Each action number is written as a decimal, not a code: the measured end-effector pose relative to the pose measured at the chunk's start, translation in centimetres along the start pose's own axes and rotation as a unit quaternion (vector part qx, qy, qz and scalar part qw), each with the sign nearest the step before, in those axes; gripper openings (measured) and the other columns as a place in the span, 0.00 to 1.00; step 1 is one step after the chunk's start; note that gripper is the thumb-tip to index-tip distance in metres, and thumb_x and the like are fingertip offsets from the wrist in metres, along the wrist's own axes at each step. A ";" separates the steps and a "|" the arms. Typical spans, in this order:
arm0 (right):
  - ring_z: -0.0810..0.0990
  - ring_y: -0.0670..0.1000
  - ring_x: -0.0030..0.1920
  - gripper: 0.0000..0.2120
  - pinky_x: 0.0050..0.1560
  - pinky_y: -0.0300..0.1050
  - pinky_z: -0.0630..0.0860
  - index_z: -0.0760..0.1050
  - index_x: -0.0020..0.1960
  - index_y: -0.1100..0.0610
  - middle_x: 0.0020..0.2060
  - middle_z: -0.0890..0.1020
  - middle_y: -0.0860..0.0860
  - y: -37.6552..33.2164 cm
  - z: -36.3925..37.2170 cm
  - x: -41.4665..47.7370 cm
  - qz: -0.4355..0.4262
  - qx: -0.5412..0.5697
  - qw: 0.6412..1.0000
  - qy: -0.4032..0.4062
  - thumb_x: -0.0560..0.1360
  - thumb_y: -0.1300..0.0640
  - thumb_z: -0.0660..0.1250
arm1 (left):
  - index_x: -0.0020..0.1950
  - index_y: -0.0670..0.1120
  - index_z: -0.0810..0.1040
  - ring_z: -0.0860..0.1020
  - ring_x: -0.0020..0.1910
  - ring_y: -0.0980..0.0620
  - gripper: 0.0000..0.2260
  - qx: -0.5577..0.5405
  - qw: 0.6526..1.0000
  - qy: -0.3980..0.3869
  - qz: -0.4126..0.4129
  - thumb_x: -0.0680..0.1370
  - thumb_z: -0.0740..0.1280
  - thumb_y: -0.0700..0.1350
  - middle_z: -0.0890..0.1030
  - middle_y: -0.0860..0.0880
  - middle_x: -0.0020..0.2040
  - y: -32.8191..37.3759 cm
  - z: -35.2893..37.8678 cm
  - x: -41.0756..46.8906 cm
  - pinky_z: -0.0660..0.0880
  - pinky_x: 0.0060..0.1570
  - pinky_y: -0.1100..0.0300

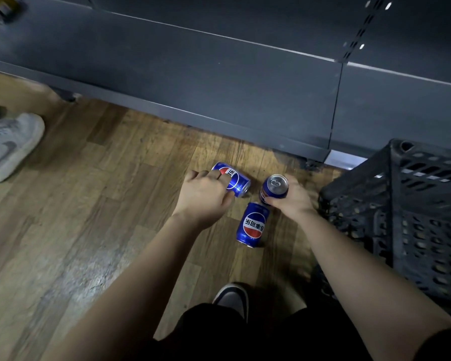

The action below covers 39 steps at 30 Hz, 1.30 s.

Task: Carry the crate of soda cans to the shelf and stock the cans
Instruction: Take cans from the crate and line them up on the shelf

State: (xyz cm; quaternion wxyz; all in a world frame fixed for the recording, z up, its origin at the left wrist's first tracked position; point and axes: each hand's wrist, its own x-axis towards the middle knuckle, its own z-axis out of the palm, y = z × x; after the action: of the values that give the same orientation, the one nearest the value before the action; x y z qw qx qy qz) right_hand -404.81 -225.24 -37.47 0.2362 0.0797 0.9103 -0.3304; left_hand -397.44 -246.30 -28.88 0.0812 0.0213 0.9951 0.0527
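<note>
Three blue soda cans are on the wooden floor in front of the dark shelf [219, 82]. My left hand [206, 194] grips one can [236, 182] that lies on its side. My right hand [293, 198] holds a second can [275, 187] with its silver top towards me. A third can [253, 224] lies on its side between my hands, untouched. The black plastic crate [406, 217] stands on the floor at my right, tipped on its side.
Another person's grey sneakers [8, 144] stand at the far left. My own shoe [233, 298] is below the cans. The low shelf board runs across the top of the view, with a perforated upright [362, 29] at the back right.
</note>
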 end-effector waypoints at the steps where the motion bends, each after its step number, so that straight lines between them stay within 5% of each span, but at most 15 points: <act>1: 0.77 0.56 0.62 0.40 0.61 0.51 0.75 0.67 0.71 0.53 0.63 0.78 0.53 0.0 0.1 0.2 -0.003 -0.007 1.000 0.000 0.63 0.51 0.81 | 0.59 0.47 0.74 0.76 0.55 0.48 0.16 -0.001 1.000 -0.002 -0.002 0.79 0.56 0.55 0.79 0.49 0.57 0.1 0.1 0.0 0.65 0.59 0.51; 13: 0.81 0.53 0.52 0.29 0.47 0.45 0.78 0.74 0.61 0.54 0.52 0.82 0.51 -0.9 -0.9 0.0 -0.041 -0.064 0.996 0.048 0.64 0.49 0.80 | 0.62 0.48 0.73 0.74 0.59 0.49 0.16 -0.013 0.999 -0.029 0.007 0.80 0.55 0.54 0.77 0.49 0.60 1.3 -0.8 -0.2 0.65 0.63 0.51; 17: 0.81 0.51 0.50 0.28 0.50 0.48 0.80 0.76 0.58 0.51 0.50 0.83 0.49 -3.2 -4.8 -2.1 -0.053 -0.016 0.997 0.062 0.61 0.48 0.81 | 0.64 0.49 0.72 0.74 0.59 0.49 0.17 -0.016 1.000 -0.016 0.017 0.80 0.56 0.54 0.77 0.49 0.61 1.8 -5.1 0.0 0.64 0.61 0.52; 33: 0.81 0.47 0.51 0.30 0.54 0.43 0.78 0.75 0.59 0.50 0.49 0.83 0.44 -21.6 -38.1 -23.8 -0.130 0.083 0.980 0.123 0.61 0.49 0.82 | 0.62 0.49 0.76 0.78 0.54 0.46 0.15 -0.043 0.994 0.054 0.079 0.77 0.63 0.51 0.80 0.49 0.54 11.1 -40.1 -4.2 0.69 0.56 0.52; 39: 0.82 0.45 0.51 0.28 0.54 0.42 0.77 0.72 0.55 0.47 0.48 0.83 0.42 -27.9 -50.8 -32.7 -0.144 0.159 0.966 0.144 0.61 0.53 0.82 | 0.67 0.49 0.73 0.77 0.56 0.47 0.17 -0.061 0.988 0.080 0.113 0.79 0.61 0.52 0.79 0.50 0.59 15.8 -52.9 -7.3 0.68 0.59 0.52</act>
State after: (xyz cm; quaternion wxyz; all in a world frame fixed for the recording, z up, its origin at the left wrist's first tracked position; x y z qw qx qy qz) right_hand -403.78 -213.83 28.07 0.0368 0.0315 0.8724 -0.4863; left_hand -398.38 -236.37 25.88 -0.0044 0.1245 0.9845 0.1232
